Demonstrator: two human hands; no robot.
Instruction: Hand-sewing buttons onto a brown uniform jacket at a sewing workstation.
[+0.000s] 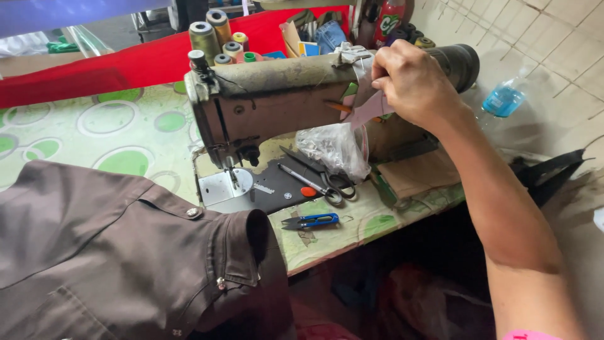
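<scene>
1. The right hand is up at the far right, against the arm of the old sewing machine, fingers pinched on the top of a clear plastic bag.
2. That bag hangs down from the grip in front of the machine's body, its crumpled lower part resting on the machine bed just right of the needle area; what it holds is too small to tell.
3. The left hand is not in view, so I cannot tell the state of its fingers.
4. On the dark bed below the bag lie black-handled scissors, blades pointing far-left, and beside them a slim metal tool.
5. Nearer, on the green-circled tablecloth, sit small blue-handled thread snips, well apart from the hand.
6. A brown shirt covers the near left, its collar and a snap button turned toward the needle plate, just beside it.
7. Behind the machine stand several thread cones, with red cloth stretched across the far side.
8. At the far right, a blue-tinted plastic bottle rests against the tiled wall.
</scene>
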